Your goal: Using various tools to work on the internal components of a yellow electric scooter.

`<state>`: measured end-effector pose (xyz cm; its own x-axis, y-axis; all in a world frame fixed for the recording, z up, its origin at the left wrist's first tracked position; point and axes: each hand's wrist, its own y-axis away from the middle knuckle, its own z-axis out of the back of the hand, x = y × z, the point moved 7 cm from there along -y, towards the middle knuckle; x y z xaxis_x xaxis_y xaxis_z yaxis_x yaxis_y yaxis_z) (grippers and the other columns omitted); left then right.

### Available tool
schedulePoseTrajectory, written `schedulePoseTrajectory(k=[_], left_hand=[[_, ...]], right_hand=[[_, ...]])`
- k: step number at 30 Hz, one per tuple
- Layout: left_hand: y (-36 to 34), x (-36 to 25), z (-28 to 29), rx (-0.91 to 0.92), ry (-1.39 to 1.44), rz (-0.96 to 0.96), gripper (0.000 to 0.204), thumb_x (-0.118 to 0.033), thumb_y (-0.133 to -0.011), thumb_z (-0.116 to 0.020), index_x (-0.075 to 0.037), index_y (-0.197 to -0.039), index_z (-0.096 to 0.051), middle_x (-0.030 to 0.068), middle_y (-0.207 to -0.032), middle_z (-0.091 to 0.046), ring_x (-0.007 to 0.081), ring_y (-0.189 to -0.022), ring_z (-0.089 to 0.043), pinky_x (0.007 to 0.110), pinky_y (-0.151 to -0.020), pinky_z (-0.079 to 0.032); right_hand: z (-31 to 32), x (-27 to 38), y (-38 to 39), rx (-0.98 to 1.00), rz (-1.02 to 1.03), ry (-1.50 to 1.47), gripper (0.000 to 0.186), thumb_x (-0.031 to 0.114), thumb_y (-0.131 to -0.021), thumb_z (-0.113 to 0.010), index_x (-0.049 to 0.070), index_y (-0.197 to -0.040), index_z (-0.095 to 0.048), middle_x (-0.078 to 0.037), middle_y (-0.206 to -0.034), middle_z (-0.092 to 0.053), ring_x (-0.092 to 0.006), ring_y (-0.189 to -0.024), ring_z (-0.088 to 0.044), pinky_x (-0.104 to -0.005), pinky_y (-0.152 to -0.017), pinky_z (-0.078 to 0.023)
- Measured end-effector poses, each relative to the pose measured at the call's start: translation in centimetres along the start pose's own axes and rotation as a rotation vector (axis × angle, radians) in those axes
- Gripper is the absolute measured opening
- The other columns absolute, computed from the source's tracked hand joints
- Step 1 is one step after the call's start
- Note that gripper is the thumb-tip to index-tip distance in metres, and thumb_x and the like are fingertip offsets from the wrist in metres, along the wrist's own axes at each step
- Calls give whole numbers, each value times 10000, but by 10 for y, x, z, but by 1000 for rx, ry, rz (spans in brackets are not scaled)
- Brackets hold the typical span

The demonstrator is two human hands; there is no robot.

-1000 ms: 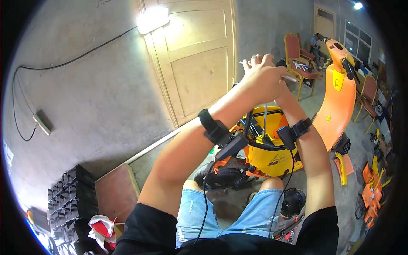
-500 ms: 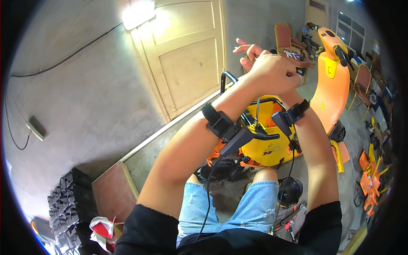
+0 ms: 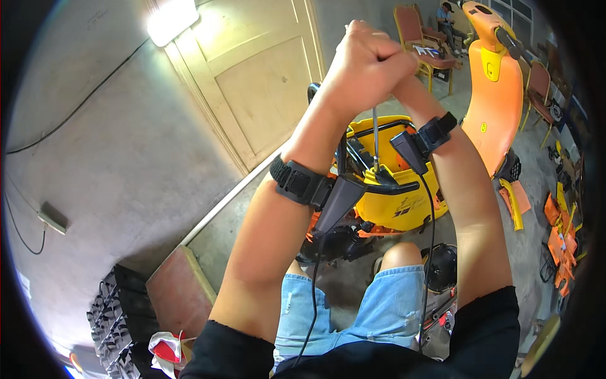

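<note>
Gripping thin metal rod (image 3: pixel 375 136) w/ both fists, left hand (image 3: pixel 363 60) fingers curled tight, right hand (image 3: pixel 404 66) mostly hidden behind, above yellow scooter body (image 3: pixel 394 189).

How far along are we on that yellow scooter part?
Done: nothing visibly finished. In hand: both hands, left hand over the right, clasp the top of a long metal shaft standing on the yellow scooter body. Left: the orange panels lie loose on the floor.

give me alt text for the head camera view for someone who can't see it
Both hands, left hand over right hand, clasp the top of a thin metal rod that runs down into a yellow scooter body. An orange scooter panel stands to the right.
</note>
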<state>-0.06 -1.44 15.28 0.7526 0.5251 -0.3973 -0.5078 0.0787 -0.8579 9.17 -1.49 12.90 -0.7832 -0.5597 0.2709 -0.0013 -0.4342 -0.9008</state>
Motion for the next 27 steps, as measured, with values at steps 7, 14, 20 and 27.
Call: schedulePoseTrajectory(k=[7, 14, 20, 27], left_hand=[[-1, 17, -1, -159, 397, 114, 219, -107, -820, -637, 33, -653, -616, 7, -641, -527, 102, -654, -462, 285, -646, -383], [-1, 21, -2, -131, 575, 26, 301, -113, -857, -603, -14, -587, -517, -7, -541, -304, 149, -575, -356, 320, -634, -308], [2, 17, 13, -136, 496, -109, 433, -119, -875, -547, -76, -522, -299, 18, -555, -279, 198, -571, -346, 346, -675, -327], [21, 14, 17, -309, 354, -41, 195, -89, -867, -616, 37, -719, -641, 47, -688, -575, 137, -670, -508, 291, -728, -416]], right_hand=[[34, 9, 2, -67, 317, 673, 94, 104, -804, -628, 63, -889, -630, -106, -863, -624, -337, -883, -589, -399, -754, -484], [54, 7, 1, -155, 14, 507, 189, 190, -798, -616, 37, -898, -662, -176, -942, -671, -405, -901, -608, -438, -772, -498], [40, 11, -12, -7, -103, 705, 255, 272, -744, -647, 35, -835, -654, -191, -754, -661, -419, -742, -634, -454, -672, -514], [11, -8, -17, 60, -90, 272, 237, 266, -827, -629, 37, -889, -644, -176, -886, -677, -333, -851, -654, -398, -722, -499]])
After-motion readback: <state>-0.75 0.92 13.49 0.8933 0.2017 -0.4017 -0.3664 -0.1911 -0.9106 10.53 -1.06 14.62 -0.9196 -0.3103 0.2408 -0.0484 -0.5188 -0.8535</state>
